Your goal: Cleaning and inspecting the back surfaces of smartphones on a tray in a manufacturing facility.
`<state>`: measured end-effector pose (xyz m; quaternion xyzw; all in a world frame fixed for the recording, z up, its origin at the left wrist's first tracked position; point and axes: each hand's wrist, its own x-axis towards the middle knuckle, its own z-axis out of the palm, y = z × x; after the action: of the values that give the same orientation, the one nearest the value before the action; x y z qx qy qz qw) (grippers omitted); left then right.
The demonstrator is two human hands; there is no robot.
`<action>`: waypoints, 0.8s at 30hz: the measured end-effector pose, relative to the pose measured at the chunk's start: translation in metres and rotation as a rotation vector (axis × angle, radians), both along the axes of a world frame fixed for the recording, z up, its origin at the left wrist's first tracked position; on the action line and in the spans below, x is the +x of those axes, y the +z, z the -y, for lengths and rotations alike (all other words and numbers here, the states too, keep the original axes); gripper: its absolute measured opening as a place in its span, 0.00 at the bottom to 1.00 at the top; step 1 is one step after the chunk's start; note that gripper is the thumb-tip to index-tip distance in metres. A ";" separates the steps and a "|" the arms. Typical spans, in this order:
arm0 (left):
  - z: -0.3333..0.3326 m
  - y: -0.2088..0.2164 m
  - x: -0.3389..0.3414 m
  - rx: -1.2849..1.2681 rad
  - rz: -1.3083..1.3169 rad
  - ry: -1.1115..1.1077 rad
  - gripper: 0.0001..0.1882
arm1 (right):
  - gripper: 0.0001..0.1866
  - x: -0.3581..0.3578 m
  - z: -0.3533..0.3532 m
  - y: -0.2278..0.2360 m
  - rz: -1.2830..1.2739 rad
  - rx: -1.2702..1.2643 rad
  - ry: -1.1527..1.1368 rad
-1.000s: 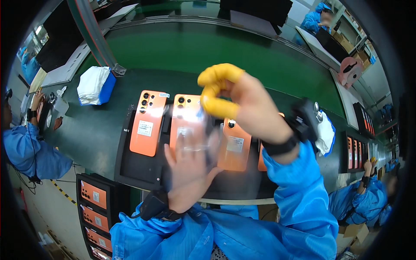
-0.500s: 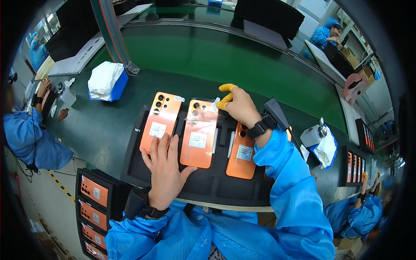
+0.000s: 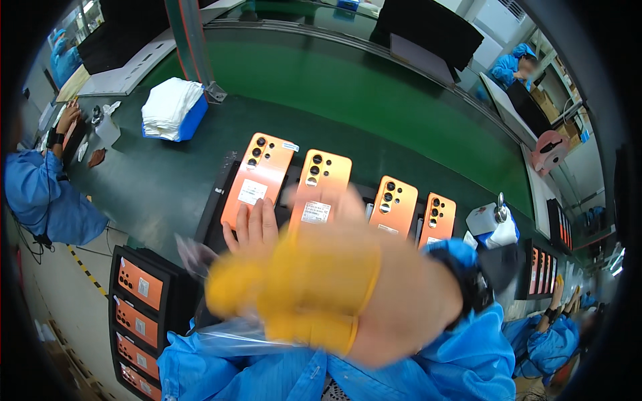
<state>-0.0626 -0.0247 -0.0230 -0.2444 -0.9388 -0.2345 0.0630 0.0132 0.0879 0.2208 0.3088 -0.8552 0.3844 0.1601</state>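
My right hand (image 3: 374,287), with yellow finger covers, is raised close to the camera and smeared by motion. A clear plastic film (image 3: 244,337) trails from its fingers, which look closed on it. Behind it, the fingers of my left hand (image 3: 254,226) lie stretched out on the lower part of the leftmost orange phone (image 3: 257,177), which has a white label and a small tab at its top corner. The second orange phone (image 3: 326,177) shows no tab; its lower part is hidden by my right hand. Two more orange phones, the third (image 3: 394,207) and fourth (image 3: 438,214), lie farther right.
The phones sit in a black tray (image 3: 217,190) on a green bench. White wipes (image 3: 170,107) fill a blue bin at left. A pump bottle (image 3: 491,217) stands at right. More phones fill a black tray stack (image 3: 117,314) at lower left. Co-workers sit on both sides.
My right hand has swung from the top of the second phone toward me, carrying the clear film off it. My left hand stays at the leftmost phone.
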 end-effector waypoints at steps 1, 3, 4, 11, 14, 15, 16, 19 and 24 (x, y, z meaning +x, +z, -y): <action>0.015 0.022 0.002 -0.078 -0.456 -0.024 0.44 | 0.14 -0.014 -0.001 0.005 0.235 -0.333 -0.067; 0.029 0.081 -0.002 0.064 -0.089 -0.262 0.45 | 0.22 -0.068 -0.026 -0.026 0.149 -0.576 -0.146; 0.023 0.101 0.000 0.042 -0.048 -0.262 0.44 | 0.23 -0.079 -0.040 -0.034 0.278 -0.609 -0.348; 0.064 0.085 -0.028 -0.064 -0.069 -0.060 0.43 | 0.28 -0.129 -0.078 -0.114 0.541 -0.059 -0.896; 0.070 0.085 -0.033 -0.064 -0.044 -0.048 0.44 | 0.29 -0.132 -0.079 -0.119 0.575 0.058 -0.977; 0.070 0.085 -0.034 -0.046 -0.043 -0.063 0.43 | 0.30 -0.132 -0.080 -0.116 0.659 -0.034 -0.941; 0.070 0.085 -0.034 -0.029 -0.041 -0.078 0.43 | 0.30 -0.135 -0.083 -0.118 0.661 -0.033 -0.939; 0.069 0.083 -0.035 -0.013 -0.063 -0.069 0.45 | 0.30 -0.141 -0.087 -0.132 0.623 -0.061 -0.912; 0.066 0.078 -0.036 0.025 -0.064 -0.050 0.48 | 0.13 -0.120 -0.037 -0.125 0.111 0.334 -0.812</action>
<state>-0.0987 -0.0911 0.0549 -0.2744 -0.9269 -0.2397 0.0904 -0.1065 0.1244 0.0955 -0.0519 -0.9648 0.1630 0.1999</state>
